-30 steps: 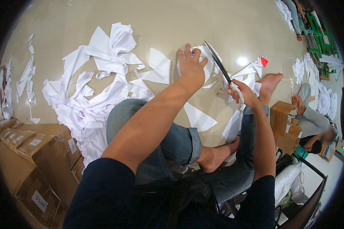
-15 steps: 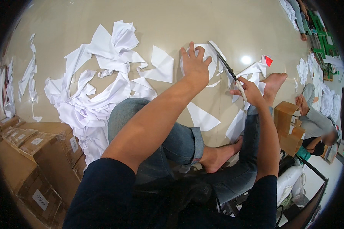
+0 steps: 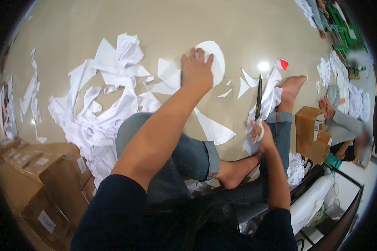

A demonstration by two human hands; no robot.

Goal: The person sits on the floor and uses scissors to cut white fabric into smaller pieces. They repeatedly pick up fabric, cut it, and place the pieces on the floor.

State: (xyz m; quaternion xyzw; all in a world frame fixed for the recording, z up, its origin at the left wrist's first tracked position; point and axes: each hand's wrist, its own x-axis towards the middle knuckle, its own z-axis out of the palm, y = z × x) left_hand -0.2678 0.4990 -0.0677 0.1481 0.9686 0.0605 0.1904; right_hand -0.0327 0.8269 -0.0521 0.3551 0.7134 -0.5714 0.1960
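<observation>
I sit on a beige floor with my legs in rolled-up jeans. My left hand (image 3: 197, 68) lies flat, fingers spread, on a rounded white paper cutout (image 3: 215, 58) on the floor ahead. My right hand (image 3: 262, 134) grips the white handles of a pair of scissors (image 3: 259, 100), its dark blades closed and pointing away from me, beside my right leg. Small white paper offcuts (image 3: 243, 83) lie between the two hands. A larger triangular scrap (image 3: 215, 127) rests by my left knee.
A big heap of white paper scraps (image 3: 100, 108) spreads on the left. Brown cardboard boxes (image 3: 42, 175) stand at the lower left, another box (image 3: 312, 131) on the right. A second person (image 3: 343, 121) sits at the right among more paper. A red scrap (image 3: 283, 63) lies ahead.
The right hand has drawn the scissors back from the cutout toward my right leg. The left hand has slid the rounded cutout forward and now presses it flat.
</observation>
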